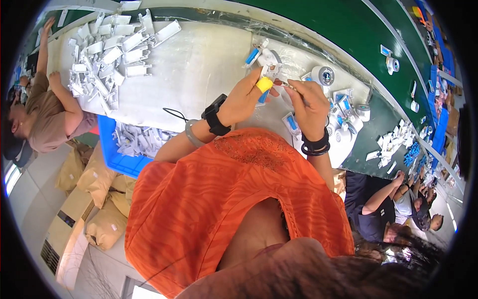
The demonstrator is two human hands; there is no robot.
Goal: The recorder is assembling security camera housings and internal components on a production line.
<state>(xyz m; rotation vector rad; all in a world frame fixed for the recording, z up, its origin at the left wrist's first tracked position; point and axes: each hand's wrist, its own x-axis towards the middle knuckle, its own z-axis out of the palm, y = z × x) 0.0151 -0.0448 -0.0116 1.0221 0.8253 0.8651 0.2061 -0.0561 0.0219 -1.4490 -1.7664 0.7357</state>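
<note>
My left hand (243,102), with yellow tape round one finger, is closed on a white plastic housing (271,61) that has a blue part on it. Close beside it on the right, my right hand (309,103) pinches a thin slender piece (285,84), dark reddish and shiny. Its tip points at the housing, but whether they touch I cannot tell. Just beyond my left hand stands another white unit with a blue strip (252,56). To the right of my right hand lie several white round-headed units (326,75) with blue parts.
Loose white plastic brackets (112,55) are heaped at the left of the pale work surface (199,60). A blue bin (110,152) of similar parts stands below its near edge. Beyond runs a green conveyor (338,30) with a few units. Co-workers sit at left (55,114) and right (371,219).
</note>
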